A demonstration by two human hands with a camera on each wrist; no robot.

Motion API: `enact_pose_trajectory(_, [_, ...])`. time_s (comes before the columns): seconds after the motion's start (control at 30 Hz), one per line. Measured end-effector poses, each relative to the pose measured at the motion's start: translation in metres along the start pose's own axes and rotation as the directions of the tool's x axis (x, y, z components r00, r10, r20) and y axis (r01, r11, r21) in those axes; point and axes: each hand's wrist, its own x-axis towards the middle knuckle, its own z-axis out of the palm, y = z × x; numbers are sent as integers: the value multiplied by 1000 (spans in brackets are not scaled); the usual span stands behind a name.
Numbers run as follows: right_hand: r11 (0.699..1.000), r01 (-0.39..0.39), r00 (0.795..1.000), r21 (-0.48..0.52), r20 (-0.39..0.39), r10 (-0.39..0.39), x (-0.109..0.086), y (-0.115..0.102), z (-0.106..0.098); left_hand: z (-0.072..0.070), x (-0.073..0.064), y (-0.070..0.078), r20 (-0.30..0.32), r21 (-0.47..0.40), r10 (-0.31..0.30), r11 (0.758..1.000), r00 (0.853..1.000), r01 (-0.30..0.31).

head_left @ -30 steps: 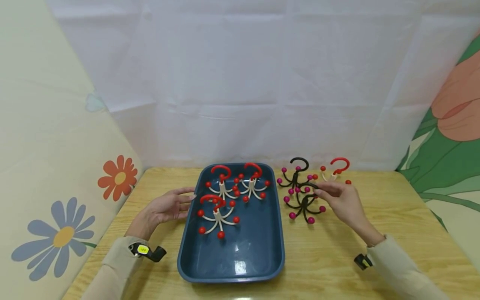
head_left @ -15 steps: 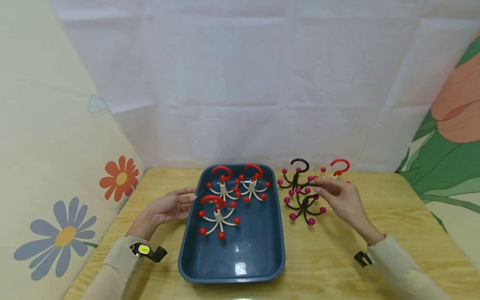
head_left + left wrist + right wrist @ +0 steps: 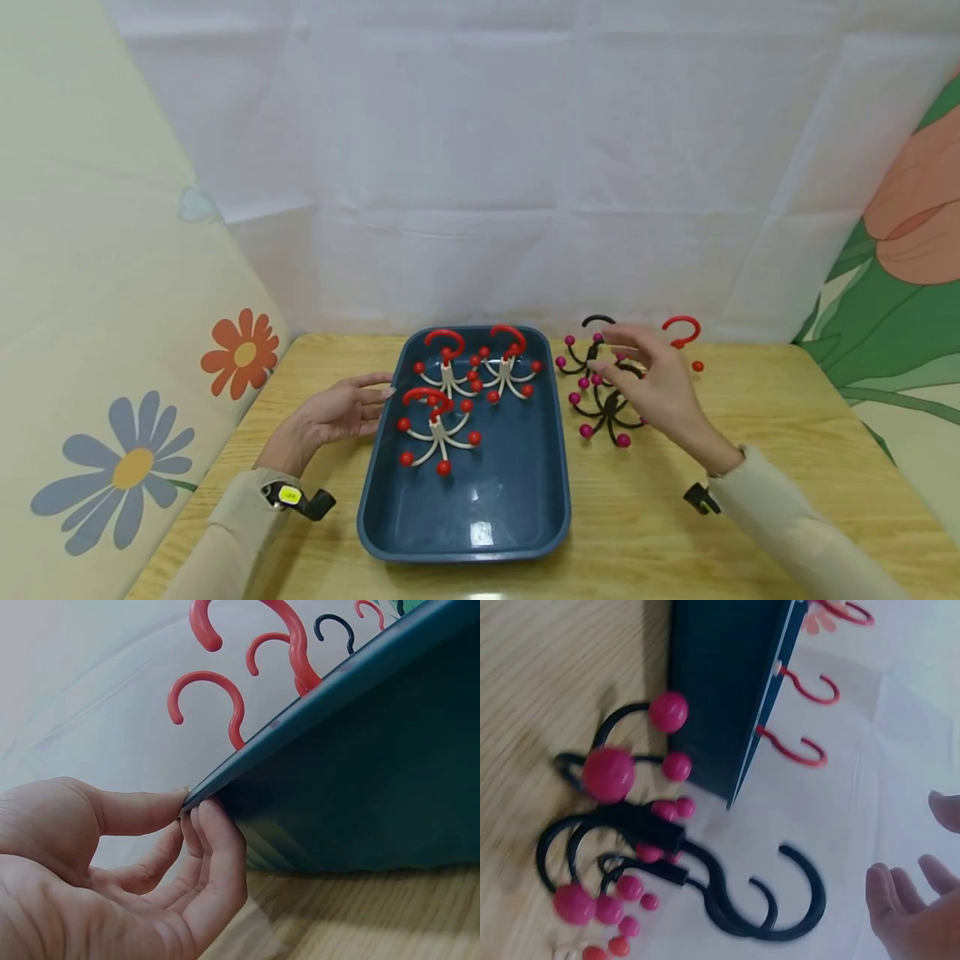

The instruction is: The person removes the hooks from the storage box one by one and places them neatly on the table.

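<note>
My left hand [image 3: 337, 417] pinches the left rim of a dark blue tray [image 3: 510, 475]; in the left wrist view the thumb lies on top of the rim and the fingers below. Three white multi-arm hook hangers with red hooks and red ball tips stand inside, one in front [image 3: 438, 431]. My right hand [image 3: 660, 396], thumb and fingers spread, hovers right of the tray over two black hook hangers with pink balls, a front one [image 3: 611, 407] and a back one [image 3: 660, 871]. It holds nothing; the right wrist view shows a gap between it and the black hooks.
Behind my right hand stands another hanger with a red hook [image 3: 682, 319], mostly hidden. The wooden table [image 3: 780, 417] ends at a white cloth [image 3: 480, 208] at the back. Flower-printed panels [image 3: 135, 467] flank both sides.
My right hand has let go of the front black hanger's hook, spread its fingers and moved slightly up and left. The front black hanger stays on the table. My left hand keeps its place.
</note>
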Motion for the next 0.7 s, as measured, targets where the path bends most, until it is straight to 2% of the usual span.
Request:
enact_pose_trajectory(0.17, [1000,28,997,-9,67,-27,3,-14,17,1,-1,1,-6,1,-2,1000,1000,2])
enact_pose_trajectory(0.3, [999,23,989,26,144,-27,7,-28,30,1,-1,2,-11,-2,0,1000,1000,0])
enact_pose_trajectory(0.53, [996,-48,955,79,295,23,13,-50,51,2,0,1,-11,4,-7,1000,1000,7])
enact_pose_trajectory(0.7, [987,-64,928,147,373,5,18,-60,67,2,1,3,-4,24,-1,1000,1000,1])
